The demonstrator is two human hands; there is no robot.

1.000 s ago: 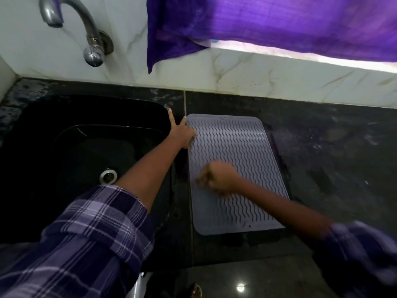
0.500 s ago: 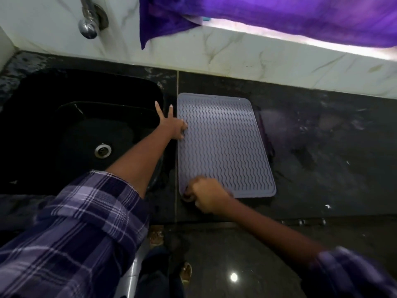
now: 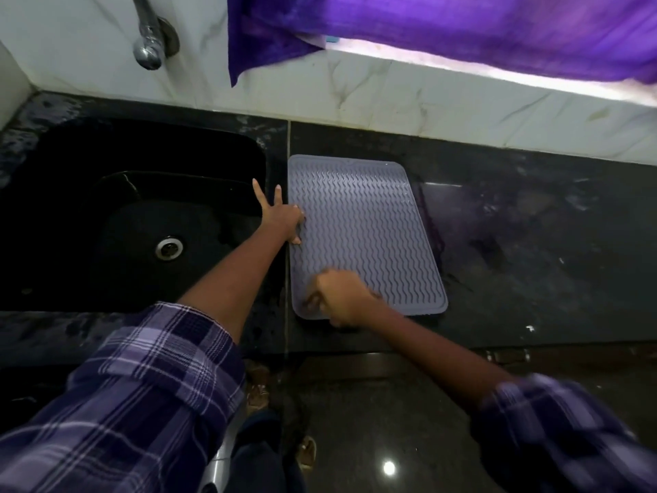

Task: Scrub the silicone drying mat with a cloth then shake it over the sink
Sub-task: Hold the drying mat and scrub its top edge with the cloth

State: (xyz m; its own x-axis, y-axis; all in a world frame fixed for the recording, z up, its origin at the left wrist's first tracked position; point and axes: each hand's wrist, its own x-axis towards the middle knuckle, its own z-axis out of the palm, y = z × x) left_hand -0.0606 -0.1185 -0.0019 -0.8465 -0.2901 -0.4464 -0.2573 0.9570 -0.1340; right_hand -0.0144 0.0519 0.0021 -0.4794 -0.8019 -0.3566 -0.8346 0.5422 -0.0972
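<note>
The grey silicone drying mat, with a wavy ribbed surface, lies flat on the black counter just right of the black sink. My left hand presses its left edge, fingers spread, two of them pointing over the sink rim. My right hand is a blurred fist on the mat's near left corner. A small dark bit of cloth peeks from under its fingers; the rest of the cloth is hidden.
A chrome tap hangs from the white marble wall above the sink, whose drain is visible. A purple curtain hangs over the sill. The black counter stretches right of the mat and looks wet. The counter's front edge lies just below the mat.
My right fist slid from the middle of the mat toward me to its near left corner and keeps rubbing there. My left hand stayed on the mat's left edge.
</note>
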